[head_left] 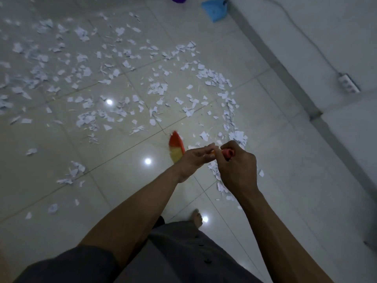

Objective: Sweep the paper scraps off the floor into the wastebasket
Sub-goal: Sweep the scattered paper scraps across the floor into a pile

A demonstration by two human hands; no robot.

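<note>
Head view: left hand (195, 159) and right hand (238, 162), each grip curled round the broom (176, 147), are sweeping. Next, paper scraps (158, 88) likely need gathering toward the dustpan (214, 11), upper right.

One wide-angle view from the person's head, aimed forward and steeply down. The left hand (195, 158) and right hand (238, 166), both gripping a broom (177, 148), sit close at centre; the tiled floor (51, 135) stretches away toward the wall (346, 27) on the right.
</note>
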